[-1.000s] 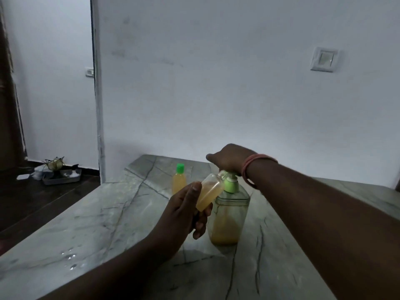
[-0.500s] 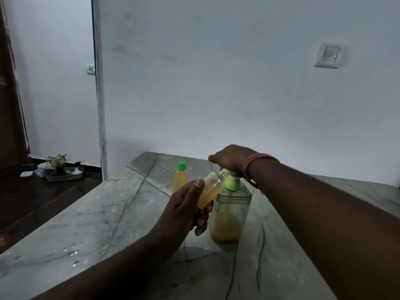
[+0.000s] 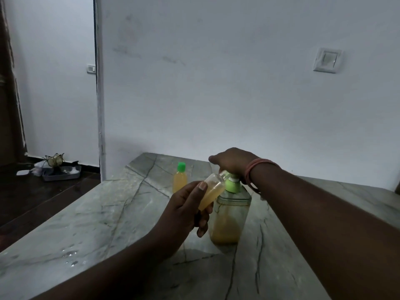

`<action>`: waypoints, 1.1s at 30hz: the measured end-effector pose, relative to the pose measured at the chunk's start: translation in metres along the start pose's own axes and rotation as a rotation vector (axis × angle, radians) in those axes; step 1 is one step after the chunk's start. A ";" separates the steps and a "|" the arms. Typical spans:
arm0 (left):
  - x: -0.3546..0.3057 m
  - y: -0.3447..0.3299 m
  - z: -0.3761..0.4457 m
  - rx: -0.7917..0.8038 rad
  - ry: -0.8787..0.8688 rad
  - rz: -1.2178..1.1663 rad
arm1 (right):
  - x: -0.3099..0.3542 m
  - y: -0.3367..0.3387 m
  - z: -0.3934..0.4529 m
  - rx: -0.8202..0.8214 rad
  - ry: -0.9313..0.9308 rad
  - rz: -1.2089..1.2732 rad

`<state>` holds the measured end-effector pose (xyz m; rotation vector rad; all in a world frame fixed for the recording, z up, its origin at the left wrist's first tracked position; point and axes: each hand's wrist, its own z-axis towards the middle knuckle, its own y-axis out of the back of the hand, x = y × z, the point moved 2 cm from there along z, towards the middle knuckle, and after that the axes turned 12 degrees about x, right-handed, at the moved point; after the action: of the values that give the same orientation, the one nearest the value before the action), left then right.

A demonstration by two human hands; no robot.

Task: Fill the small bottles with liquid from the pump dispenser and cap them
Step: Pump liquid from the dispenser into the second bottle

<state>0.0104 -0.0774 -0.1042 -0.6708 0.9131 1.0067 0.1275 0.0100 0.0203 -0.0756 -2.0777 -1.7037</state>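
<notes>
My left hand [image 3: 184,211] grips a small uncapped bottle [image 3: 213,190], tilted, partly full of yellow liquid, its mouth up against the pump's spout. The pump dispenser [image 3: 230,217] is a clear jar with a green pump top and orange-yellow liquid low inside. My right hand [image 3: 232,161] rests on the pump head, covering it, with a pink band on the wrist. A second small bottle [image 3: 180,180], filled and closed with a green cap, stands upright behind to the left.
Everything stands on a grey marble counter [image 3: 108,213] with water drops [image 3: 70,255] near its left front. A white wall rises right behind. Dark floor lies off the counter's left edge, with a tray of items [image 3: 61,173].
Both hands hold nearly the same pose; the view has shifted slightly. The level of liquid in the tilted bottle looks about the same.
</notes>
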 end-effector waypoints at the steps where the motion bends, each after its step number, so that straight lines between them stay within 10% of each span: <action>1: 0.000 -0.001 0.000 0.004 0.004 -0.003 | 0.002 0.003 -0.002 0.000 -0.005 -0.031; 33: 0.000 0.000 -0.001 -0.032 0.021 0.002 | -0.002 0.001 0.007 -0.036 -0.012 -0.033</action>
<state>0.0105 -0.0779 -0.1044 -0.7082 0.9182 1.0197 0.1273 0.0177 0.0198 -0.0629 -2.0680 -1.7645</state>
